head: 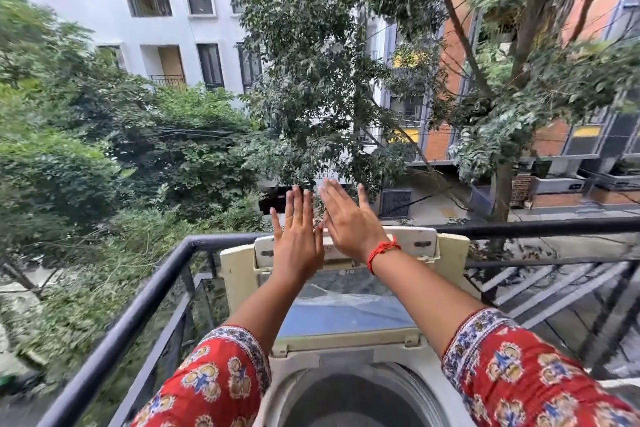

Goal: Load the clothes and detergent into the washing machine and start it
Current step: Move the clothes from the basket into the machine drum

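A cream top-loading washing machine (239, 263) stands on a balcony against the railing. Its glass lid (346, 308) is folded up and back, and the round drum opening (349, 399) shows at the bottom edge. No clothes or detergent are visible. My left hand (298, 239) and my right hand (349, 218) are stretched out side by side above the lid's far end, fingers straight, holding nothing. A red thread circles my right wrist. Both sleeves are red with a floral print.
A dark metal railing (145, 291) runs round the balcony's left and far sides. Metal bars (554, 291) lie to the right. Beyond are trees, a white building and an orange-brick building across a street below.
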Available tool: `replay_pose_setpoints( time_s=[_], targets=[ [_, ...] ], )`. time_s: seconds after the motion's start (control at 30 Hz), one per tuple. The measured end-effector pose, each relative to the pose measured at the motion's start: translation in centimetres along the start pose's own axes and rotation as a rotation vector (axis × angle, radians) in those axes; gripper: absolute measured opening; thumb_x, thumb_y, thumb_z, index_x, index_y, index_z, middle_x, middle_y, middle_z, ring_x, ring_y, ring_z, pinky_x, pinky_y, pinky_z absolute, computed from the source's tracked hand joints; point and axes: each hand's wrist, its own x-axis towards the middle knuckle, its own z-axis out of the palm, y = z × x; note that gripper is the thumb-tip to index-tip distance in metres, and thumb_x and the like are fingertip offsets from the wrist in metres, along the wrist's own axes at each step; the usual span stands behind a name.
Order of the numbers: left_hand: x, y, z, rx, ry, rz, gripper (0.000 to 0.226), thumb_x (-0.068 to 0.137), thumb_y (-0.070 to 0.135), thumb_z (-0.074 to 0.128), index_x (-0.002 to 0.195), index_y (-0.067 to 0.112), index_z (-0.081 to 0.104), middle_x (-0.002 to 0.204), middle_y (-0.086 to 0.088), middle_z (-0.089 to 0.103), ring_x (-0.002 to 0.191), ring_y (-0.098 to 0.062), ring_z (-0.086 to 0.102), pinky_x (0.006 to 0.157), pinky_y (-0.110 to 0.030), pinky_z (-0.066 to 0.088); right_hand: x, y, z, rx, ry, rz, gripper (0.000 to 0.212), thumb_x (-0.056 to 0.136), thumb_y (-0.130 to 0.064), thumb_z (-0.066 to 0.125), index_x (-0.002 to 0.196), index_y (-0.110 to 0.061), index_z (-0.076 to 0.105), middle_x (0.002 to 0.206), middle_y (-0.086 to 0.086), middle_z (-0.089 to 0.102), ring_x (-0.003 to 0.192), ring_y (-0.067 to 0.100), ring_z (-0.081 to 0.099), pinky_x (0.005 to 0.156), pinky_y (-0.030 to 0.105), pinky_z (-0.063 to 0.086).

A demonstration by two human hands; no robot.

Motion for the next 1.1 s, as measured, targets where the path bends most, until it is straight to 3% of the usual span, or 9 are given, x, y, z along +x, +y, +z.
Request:
replay_pose_setpoints(
  time_s=[0.4, 0.5, 0.87, 1.1],
  targets=[
    [0.8, 5.2, -2.0, -0.089, 0.027, 0.185, 0.063, 0.101, 0.039, 0.016, 0.152, 0.015, -0.012, 0.158, -0.002, -0.023, 0.146, -0.014, -0.022, 0.119, -0.047, -0.011, -4.2, 0.8, -5.3, -0.122, 0.036, 0.212, 0.057, 0.102, -0.030, 0.030, 0.154, -0.015, 0.013, 0.163, 0.001, 0.006, 0.149, 0.012, 0.003, 0.119, 0.056, 0.000],
    [0.0, 8.0, -1.6, -0.104, -0.002, 0.268, 0.063, 0.101, 0.038, 0.018, 0.150, 0.016, -0.015, 0.159, -0.004, -0.020, 0.146, -0.016, -0.020, 0.119, -0.049, -0.009, -7.0, 1.7, -6.8, -0.158, 0.011, 0.310, 0.058, 0.102, -0.030, 0.030, 0.154, -0.015, 0.010, 0.163, 0.001, 0.003, 0.149, 0.012, 0.001, 0.118, 0.057, -0.002],
    [-6.3, 21.1, 1.5, -0.173, -0.144, 0.583, 0.063, 0.099, 0.038, 0.023, 0.153, 0.015, 0.000, 0.162, -0.005, -0.007, 0.147, -0.017, -0.015, 0.119, -0.052, -0.002, -22.0, 6.1, -12.0, -0.320, -0.093, 0.618, 0.063, 0.098, -0.028, 0.035, 0.154, -0.015, 0.010, 0.163, 0.001, 0.002, 0.149, 0.013, 0.001, 0.118, 0.056, 0.005],
    [-10.8, 31.3, 2.1, -0.131, -0.179, 0.729, 0.065, 0.097, 0.033, 0.032, 0.153, 0.011, 0.006, 0.162, -0.007, -0.001, 0.147, -0.017, -0.014, 0.112, -0.044, -0.023, -32.4, 9.5, -17.2, -0.340, -0.100, 0.752, 0.061, 0.100, -0.032, 0.032, 0.154, -0.016, 0.011, 0.163, 0.000, 0.005, 0.149, 0.012, 0.003, 0.118, 0.056, 0.008]
  ],
)
